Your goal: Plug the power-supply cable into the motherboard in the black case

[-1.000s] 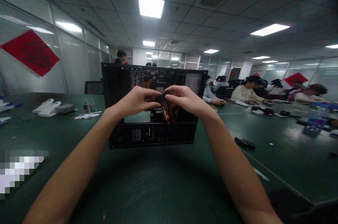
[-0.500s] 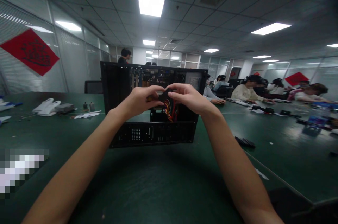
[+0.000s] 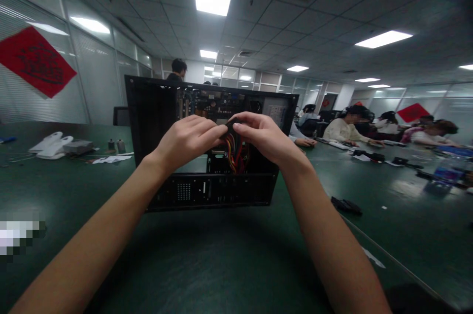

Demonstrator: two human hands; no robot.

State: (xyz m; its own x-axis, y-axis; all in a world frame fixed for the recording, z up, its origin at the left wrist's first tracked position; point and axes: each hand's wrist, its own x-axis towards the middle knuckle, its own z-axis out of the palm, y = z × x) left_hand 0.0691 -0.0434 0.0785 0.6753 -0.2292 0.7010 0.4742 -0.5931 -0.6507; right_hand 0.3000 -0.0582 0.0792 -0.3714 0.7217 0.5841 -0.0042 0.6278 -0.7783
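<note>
A black computer case (image 3: 229,191) stands before me on the green table, its side open. Inside are a motherboard (image 3: 214,103) along the upper part and a bundle of red, yellow and black cables (image 3: 235,155) hanging in the middle. My right hand (image 3: 266,135) pinches the dark upper end of this bundle between thumb and fingers. My left hand (image 3: 188,137) meets it from the other side, thumb and fingers closed at the same dark end. Its fingertips are partly hidden, and what exactly the dark end is cannot be made out.
On the left of the table (image 3: 48,191) lie a white plastic bag (image 3: 50,145), a grey box (image 3: 78,147) and two small cylinders (image 3: 116,145). At right are a black item (image 3: 346,205) and a water bottle (image 3: 448,173). Several people sit along the right side; one person (image 3: 177,70) is behind the case.
My left fingers have closed in on the cable end from a more open curl. The case looks slightly larger and more tilted, and the whole view has shifted a little.
</note>
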